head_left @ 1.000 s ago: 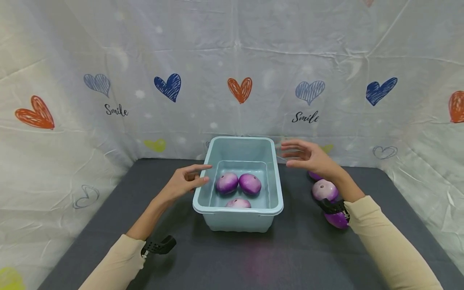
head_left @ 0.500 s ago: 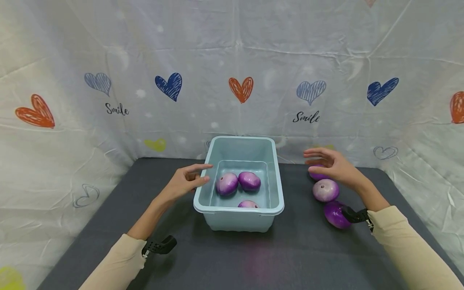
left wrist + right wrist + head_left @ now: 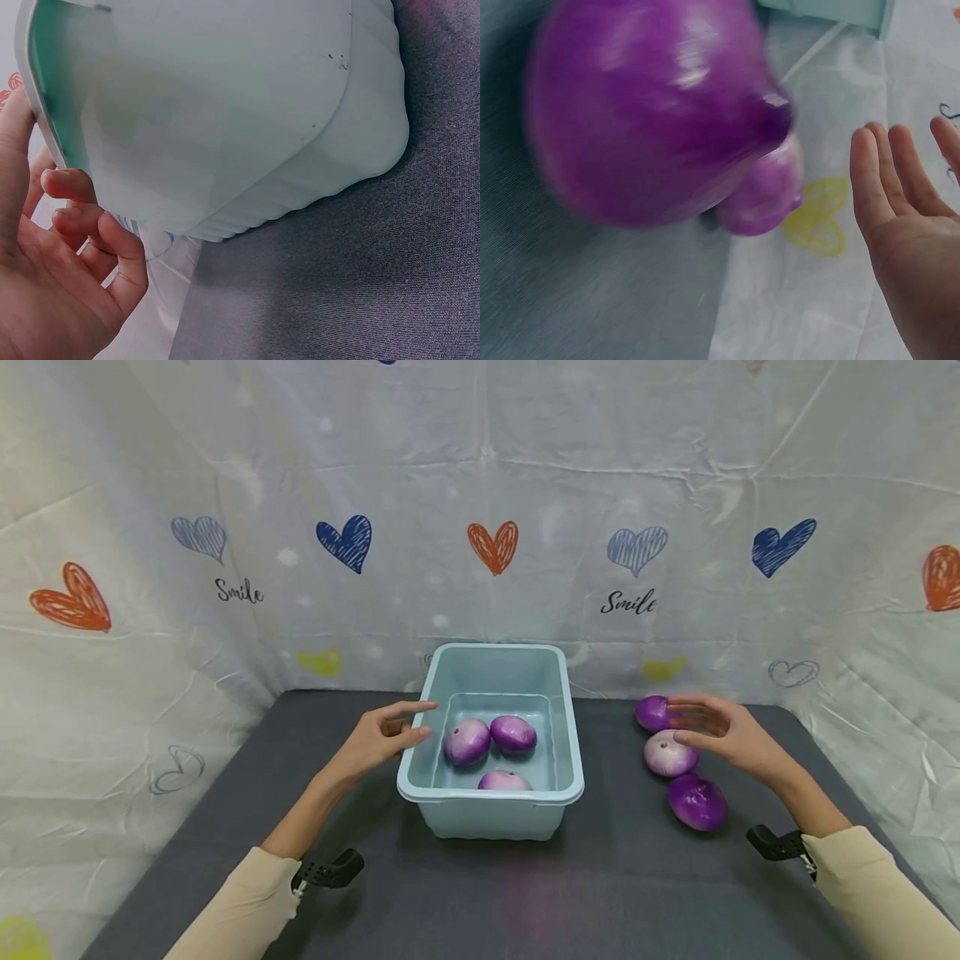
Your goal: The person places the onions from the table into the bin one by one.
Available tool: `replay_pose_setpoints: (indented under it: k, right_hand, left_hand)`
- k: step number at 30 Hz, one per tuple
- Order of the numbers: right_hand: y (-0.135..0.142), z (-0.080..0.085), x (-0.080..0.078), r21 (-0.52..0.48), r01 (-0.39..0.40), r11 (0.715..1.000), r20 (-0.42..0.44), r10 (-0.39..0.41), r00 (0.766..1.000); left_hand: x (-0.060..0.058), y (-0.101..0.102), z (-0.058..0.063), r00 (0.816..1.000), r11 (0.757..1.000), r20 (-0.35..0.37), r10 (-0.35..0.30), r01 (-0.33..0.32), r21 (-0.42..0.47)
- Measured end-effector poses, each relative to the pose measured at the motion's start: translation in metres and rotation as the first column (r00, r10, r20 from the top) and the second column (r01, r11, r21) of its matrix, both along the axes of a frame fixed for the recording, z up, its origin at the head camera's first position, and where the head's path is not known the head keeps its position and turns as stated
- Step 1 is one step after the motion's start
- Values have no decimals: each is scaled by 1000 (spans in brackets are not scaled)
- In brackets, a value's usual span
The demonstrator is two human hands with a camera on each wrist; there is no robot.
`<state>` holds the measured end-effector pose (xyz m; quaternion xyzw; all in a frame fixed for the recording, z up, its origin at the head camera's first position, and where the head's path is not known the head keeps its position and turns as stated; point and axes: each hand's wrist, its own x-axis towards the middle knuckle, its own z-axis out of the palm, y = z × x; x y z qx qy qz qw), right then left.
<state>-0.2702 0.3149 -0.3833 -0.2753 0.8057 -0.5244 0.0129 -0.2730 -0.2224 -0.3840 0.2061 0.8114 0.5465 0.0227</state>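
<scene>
A light blue plastic tub [image 3: 491,818] stands mid-table with 3 onions inside: a purple onion [image 3: 467,743], a darker onion [image 3: 513,735] and a paler onion [image 3: 505,781] half hidden by the near wall. My left hand [image 3: 382,735] rests loosely at the tub's left rim; the left wrist view shows bent fingers [image 3: 75,191] beside the wall. My right hand [image 3: 731,735], holding nothing, hovers at the right of a row: a far onion [image 3: 652,713] partly behind its fingertips, a whitish onion [image 3: 670,753] and a near dark purple onion [image 3: 697,802], large in the right wrist view.
A dark grey cloth [image 3: 600,893] covers the table. Behind it hangs a white sheet [image 3: 420,468] printed with hearts and "Smile", close to the tub's far end. Black camera straps [image 3: 333,868] sit on both wrists.
My right hand has moved from beside the tub's right rim out to the row of onions. The paler onion in the tub has shifted about near the front wall. The left hand stays put.
</scene>
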Motion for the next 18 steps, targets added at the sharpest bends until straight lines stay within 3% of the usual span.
replay_pose_setpoints:
  k: [5,18]
  right_hand:
    - [8,-10,14,51,73,996,-22,-72,997]
    - [24,-34,38,112,127,985,-10,-127,992]
  left_hand:
    - [1,0,1,1000,1000,2,5,-5,-4]
    - [-1,-2,-1,1000,1000,-7,3,-3,-9]
